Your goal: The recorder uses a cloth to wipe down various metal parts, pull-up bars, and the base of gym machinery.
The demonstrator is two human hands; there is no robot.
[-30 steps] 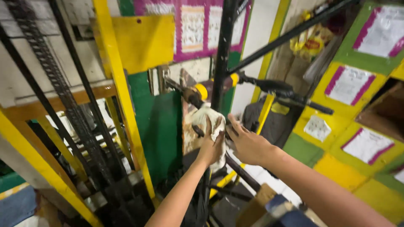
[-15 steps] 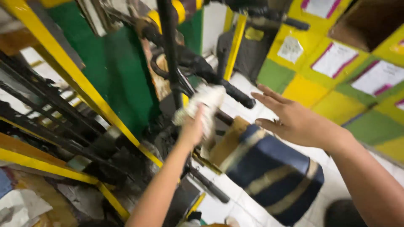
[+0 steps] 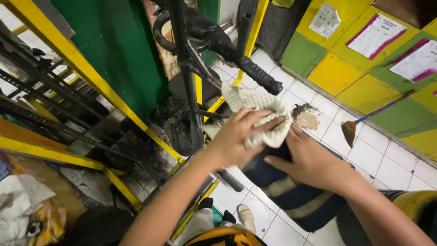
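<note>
Head view looks steeply down, and your left hand (image 3: 236, 136) sits near the centre with its fingers spread and curled over a pale waffle-weave cloth (image 3: 255, 109), pinning it against the top of a navy cushion with tan stripes (image 3: 291, 196). The grip looks chosen to bunch the cloth into a pad, so that a thick fold sits under the palm. Your right hand (image 3: 309, 161), at four o'clock from the left, lies flat on the cushion with its fingertips touching the cloth's lower edge; it seems to steady the cushion, and it grasps nothing.

At twelve o'clock from the cloth a black handlebar grip (image 3: 257, 75) slants down from a dark bicycle frame, close to the cloth but apart from it. A black saddle (image 3: 180, 130) hangs at nine o'clock beside a yellow steel frame (image 3: 91, 77) and a green panel.

Underfoot is white tiled floor (image 3: 387, 159), grimy near the frame. A small heap of dirt lies at two o'clock, with a broom (image 3: 353, 127) just beyond. The wall is painted in yellow and green blocks with papers pinned to it.
</note>
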